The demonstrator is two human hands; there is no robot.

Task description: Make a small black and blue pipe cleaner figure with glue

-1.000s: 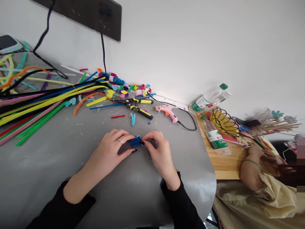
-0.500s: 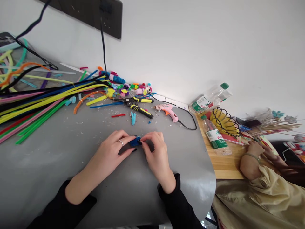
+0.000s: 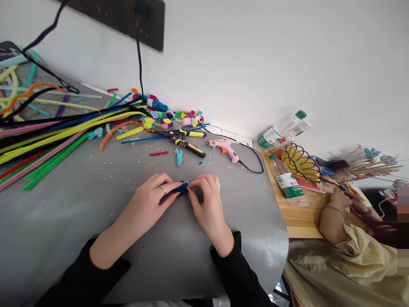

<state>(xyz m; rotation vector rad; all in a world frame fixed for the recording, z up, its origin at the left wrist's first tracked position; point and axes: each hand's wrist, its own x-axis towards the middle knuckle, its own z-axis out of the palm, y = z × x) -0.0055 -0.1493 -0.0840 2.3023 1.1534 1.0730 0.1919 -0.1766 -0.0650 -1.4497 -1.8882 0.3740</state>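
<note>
Between my two hands is a small blue pipe-cleaner piece [image 3: 183, 187], held just above the grey table [image 3: 153, 256]. The thumb and forefinger of my left hand [image 3: 156, 192], which wears a ring, pinch its left side. My right hand [image 3: 206, 196] pinches the right end with thumb and forefinger, so the fingertips hide much of the piece. Beyond my hands lie a folded light-blue pipe-cleaner piece [image 3: 179, 157], a short red piece [image 3: 159, 153] and yellow-and-black pliers [image 3: 188, 145].
A pink glue gun [image 3: 226, 148] with its cord lies right of the pliers. Bundled pipe cleaners [image 3: 64, 140] cover the left side; small colourful figures [image 3: 166, 119] line the wall. Plastic bottles [image 3: 289, 185] and a yellow basket [image 3: 300, 162] stand near a co-worker's hands [image 3: 338, 202] at right.
My left thumb has moved up towards the forefinger, closing more tightly over the blue piece. Less of the piece shows now. The right hand stays nearly in place.
</note>
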